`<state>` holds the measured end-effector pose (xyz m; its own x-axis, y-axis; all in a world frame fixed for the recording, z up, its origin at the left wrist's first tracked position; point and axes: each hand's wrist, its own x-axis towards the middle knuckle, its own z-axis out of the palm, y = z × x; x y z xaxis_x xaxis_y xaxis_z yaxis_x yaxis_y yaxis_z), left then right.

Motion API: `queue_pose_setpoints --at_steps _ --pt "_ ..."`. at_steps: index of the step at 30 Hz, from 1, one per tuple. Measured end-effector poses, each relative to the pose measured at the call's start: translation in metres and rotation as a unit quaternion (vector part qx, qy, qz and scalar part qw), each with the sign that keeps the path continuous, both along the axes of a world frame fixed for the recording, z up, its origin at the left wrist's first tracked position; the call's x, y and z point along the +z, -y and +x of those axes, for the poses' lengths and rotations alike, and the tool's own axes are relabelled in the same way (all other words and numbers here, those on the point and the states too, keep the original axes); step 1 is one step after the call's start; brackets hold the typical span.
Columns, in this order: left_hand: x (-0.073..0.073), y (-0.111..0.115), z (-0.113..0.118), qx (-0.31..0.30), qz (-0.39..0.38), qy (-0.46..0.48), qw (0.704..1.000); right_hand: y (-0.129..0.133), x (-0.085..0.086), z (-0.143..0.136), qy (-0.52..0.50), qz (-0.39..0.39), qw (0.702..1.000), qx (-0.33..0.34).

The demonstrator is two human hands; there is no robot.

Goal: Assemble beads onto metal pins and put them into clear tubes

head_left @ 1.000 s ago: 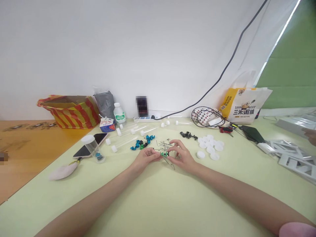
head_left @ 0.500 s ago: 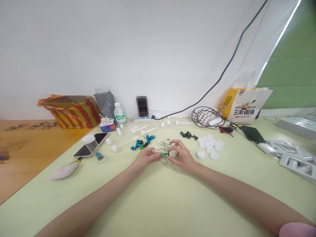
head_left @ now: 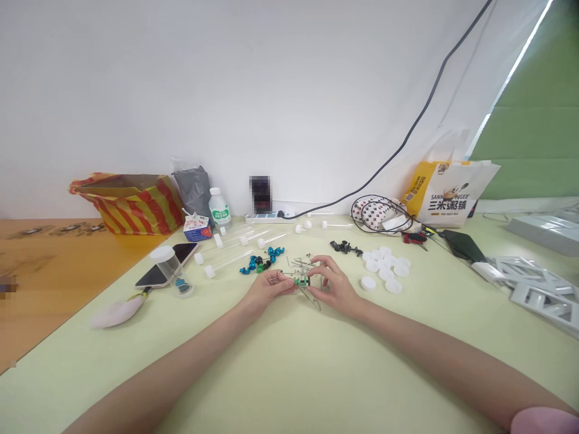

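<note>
The left hand [head_left: 270, 289] and right hand [head_left: 335, 290], nearly together, pinch a green piece [head_left: 300, 282] from nine and three o'clock, likely steadying it; blue knobs [head_left: 252, 263] lie at ten

at ten o'clock, a red-and-yellow striped bag [head_left: 136, 208] stands open beside a crumpled grey plastic bag [head_left: 193, 188]; a white-capped, green-labelled plastic bottle [head_left: 219, 210] stands near eleven, a white-and-yellow carrier bag [head_left: 446, 196] at two.
</note>
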<state>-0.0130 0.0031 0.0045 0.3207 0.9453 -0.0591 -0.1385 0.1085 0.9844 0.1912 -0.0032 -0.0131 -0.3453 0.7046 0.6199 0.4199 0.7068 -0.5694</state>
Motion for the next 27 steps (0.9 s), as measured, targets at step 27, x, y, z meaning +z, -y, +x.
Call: queue_pose_setpoints --at_steps 27 --pt "-0.0022 -0.0022 -0.0017 -0.013 0.000 0.002 1.000 -0.0005 -0.0011 0.0000 -0.002 0.008 1.000 0.001"
